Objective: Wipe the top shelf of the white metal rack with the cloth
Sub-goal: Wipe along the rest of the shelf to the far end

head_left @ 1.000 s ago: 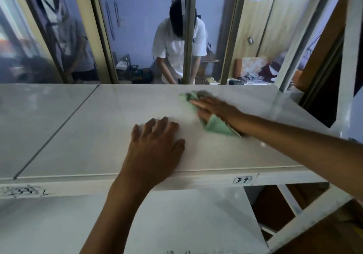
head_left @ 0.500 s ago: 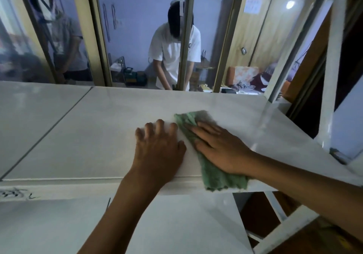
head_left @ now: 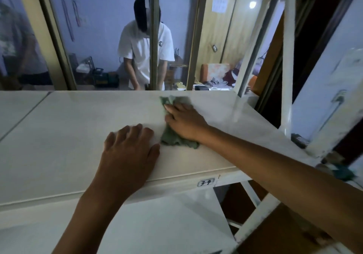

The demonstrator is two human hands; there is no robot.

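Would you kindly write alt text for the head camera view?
A person's right hand presses a green cloth flat on the white top shelf of a metal rack, while the left hand rests flat beside it near the front edge. Beyond the rack, another person in a white shirt bends forward.

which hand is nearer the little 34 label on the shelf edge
Left. The left hand lies flat on the top shelf just up-left of the 34 label; the right hand presses the cloth farther back.
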